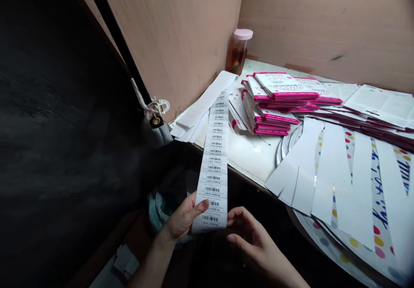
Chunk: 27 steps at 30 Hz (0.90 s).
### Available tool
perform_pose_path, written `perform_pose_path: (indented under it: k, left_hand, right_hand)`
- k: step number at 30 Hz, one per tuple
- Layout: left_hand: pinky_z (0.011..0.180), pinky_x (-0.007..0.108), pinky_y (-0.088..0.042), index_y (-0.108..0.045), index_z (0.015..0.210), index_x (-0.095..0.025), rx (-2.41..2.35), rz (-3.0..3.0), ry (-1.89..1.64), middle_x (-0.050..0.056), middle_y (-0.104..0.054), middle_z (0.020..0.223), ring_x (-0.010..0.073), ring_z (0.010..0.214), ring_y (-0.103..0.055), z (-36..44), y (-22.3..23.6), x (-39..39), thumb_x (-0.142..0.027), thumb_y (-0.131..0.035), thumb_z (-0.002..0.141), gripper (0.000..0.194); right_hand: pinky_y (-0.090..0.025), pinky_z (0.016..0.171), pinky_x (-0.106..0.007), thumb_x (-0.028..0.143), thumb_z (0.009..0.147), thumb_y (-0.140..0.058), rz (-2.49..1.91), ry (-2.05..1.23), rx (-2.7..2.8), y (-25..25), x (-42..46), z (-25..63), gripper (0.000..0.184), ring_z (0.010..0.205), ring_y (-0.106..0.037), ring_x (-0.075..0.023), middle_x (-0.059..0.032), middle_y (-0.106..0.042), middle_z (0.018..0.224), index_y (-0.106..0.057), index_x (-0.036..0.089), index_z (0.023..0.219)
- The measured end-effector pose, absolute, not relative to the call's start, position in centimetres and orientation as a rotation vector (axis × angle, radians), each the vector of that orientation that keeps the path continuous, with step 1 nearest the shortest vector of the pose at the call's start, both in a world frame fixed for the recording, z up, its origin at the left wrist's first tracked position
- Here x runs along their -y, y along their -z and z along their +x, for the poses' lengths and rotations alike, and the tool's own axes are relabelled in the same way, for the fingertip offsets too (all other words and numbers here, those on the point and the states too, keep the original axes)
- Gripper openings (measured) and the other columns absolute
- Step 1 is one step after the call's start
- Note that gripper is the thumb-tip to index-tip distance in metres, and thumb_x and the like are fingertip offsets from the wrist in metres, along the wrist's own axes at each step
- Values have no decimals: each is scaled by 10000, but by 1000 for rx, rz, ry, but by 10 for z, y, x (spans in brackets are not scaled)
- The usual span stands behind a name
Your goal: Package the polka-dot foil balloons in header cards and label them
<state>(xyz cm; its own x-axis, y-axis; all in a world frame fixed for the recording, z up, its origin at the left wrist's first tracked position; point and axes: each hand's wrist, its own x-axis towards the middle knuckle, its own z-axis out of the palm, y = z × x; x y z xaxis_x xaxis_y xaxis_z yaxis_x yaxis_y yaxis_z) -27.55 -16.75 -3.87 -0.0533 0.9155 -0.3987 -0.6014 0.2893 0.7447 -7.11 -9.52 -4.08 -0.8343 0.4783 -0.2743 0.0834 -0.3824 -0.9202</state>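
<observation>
Two hands hold up a long strip of barcode stickers [211, 171].

The left hand [183, 219] pinches the low end of the strip, with the thumb on the front and the fingers behind it. The right hand [249, 240] is half open, with curled fingers [234, 212] just beside the strip's edge. From the hands, the strip goes up and lies across the white table [255, 158], and a plain white paper band [207, 98] sits at its top end. Near it are white papers [189, 128]. Piles of pink-edged booklets [278, 94] lie farther along the table, and big white sheets with colored dots [339, 180] lie on the right. A jar with a pink lid [239, 51] stands in the corner by the tan wall [171, 33].
</observation>
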Motion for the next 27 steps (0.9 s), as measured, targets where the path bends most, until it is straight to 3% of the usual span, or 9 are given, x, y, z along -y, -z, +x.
perform_pose_path:
  k: [3,8,12,14,16,18,21,24,27]
  left_hand:
    - [735,304,-551,-658,1075,-147,-1085,257,-1379,99,-739,954,236,864,-709,-257,26,177,-379,-766,799,376]
    - [733,280,-561,-676,986,-180,-1219,66,-1707,42,-730,898,205,848,-698,-249,9,164,-427,-791,736,371]
    - [931,402,-531,-505,1298,-208,-1582,330,-1879,130,-615,1274,280,1152,-613,-259,3,151,-514,-607,852,550]
    - [1074,473,-416,-282,1469,-243,-1942,704,-1951,152,-414,1485,304,1360,-431,-262,-5,147,-501,-540,895,680]
    - [1171,516,-252,-261,1501,-258,-2079,1310,-1771,132,-370,1522,321,1428,-315,-264,-19,142,-470,-609,861,759]
    - [1191,535,-179,-432,1437,-258,-1847,1787,-1348,109,-551,1379,339,1353,-426,-267,-37,135,-420,-699,805,705]
    - [1034,425,-434,-675,1166,-249,-1622,1760,-1035,56,-714,1032,274,1035,-642,-279,-58,127,-364,-697,821,364]
    - [690,268,-513,-690,873,-190,-1618,1460,-1047,43,-679,820,200,776,-648,-301,-65,129,-387,-615,883,212]
    - [680,245,-492,-683,903,-171,-1457,1386,-839,57,-685,853,203,815,-651,-318,-65,132,-390,-673,841,227]
  right_hand:
    - [-495,801,-312,377,853,-695,-800,-2359,1461,38,119,-61,401,922,-601,-172,-40,-605,1051,-443,261,1143]
    - [-504,734,-297,436,887,-628,-896,-2094,1661,28,119,-65,259,829,-599,-176,-45,-631,908,-539,207,967]
    - [-532,746,-289,421,927,-561,-884,-1894,1843,-13,77,-63,279,900,-639,-201,-67,-667,983,-577,212,1113]
    - [-526,701,-254,371,939,-544,-802,-1770,2114,-36,54,-63,251,858,-641,-178,-44,-679,980,-590,238,1147]
    - [-489,616,-214,309,926,-559,-671,-1643,2410,-56,35,-69,171,738,-616,-139,-5,-683,890,-633,245,1067]
    - [-459,589,-197,273,903,-588,-545,-1547,2555,-70,18,-79,106,677,-583,-115,22,-668,806,-657,231,971]
    - [-456,581,-200,335,849,-667,-536,-1483,2478,-79,-8,-91,148,678,-574,-121,25,-644,760,-659,207,922]
    - [-485,620,-227,401,859,-645,-559,-1468,2368,-79,-32,-91,231,748,-593,-147,-8,-654,849,-660,201,974]
    - [-505,716,-255,357,923,-538,-472,-1500,2379,-77,-41,-95,206,824,-608,-157,-26,-664,916,-658,201,983]
